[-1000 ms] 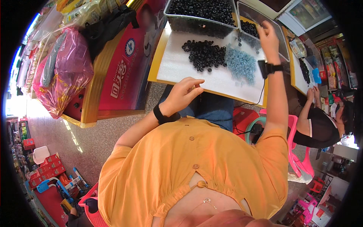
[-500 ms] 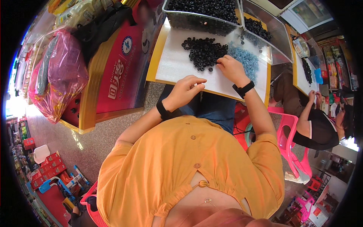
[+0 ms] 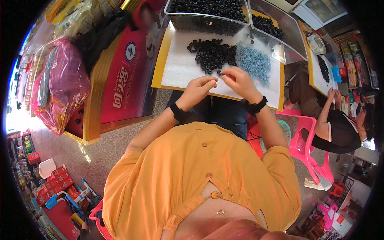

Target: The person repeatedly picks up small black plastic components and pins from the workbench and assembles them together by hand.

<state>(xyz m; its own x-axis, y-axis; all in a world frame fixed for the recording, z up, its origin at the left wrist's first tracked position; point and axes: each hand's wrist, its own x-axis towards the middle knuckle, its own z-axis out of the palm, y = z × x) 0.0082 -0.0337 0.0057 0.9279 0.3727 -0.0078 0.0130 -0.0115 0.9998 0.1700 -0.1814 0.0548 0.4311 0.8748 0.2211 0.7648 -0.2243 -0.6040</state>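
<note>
Over the near edge of a white-topped board (image 3: 176, 60), my two hands are close together, fingertips toward each other. My right hand (image 3: 241, 84) is closed in a pinch; a dark bit at its fingertips looks like one of the black rings. The fingers of my left hand (image 3: 197, 93) are pressed together, and what they hold, if anything, is too small to make out. Just beyond my hands lies a heap of small black rings (image 3: 210, 54). Against its right side is a spread of small pale-blue pieces (image 3: 254, 62).
A clear bin (image 3: 200, 25) full of black rings stands at the board's far side, with a second clear bin (image 3: 296, 48) beside it. Left is a red counter (image 3: 116, 80) with a pink plastic bag (image 3: 66, 84). Another person (image 3: 340, 124) sits right, near a pink chair (image 3: 304, 140).
My right hand has drawn back from the black heap toward my left hand. My left hand has turned slightly, its fingers closing together. The view has shifted a little.
</note>
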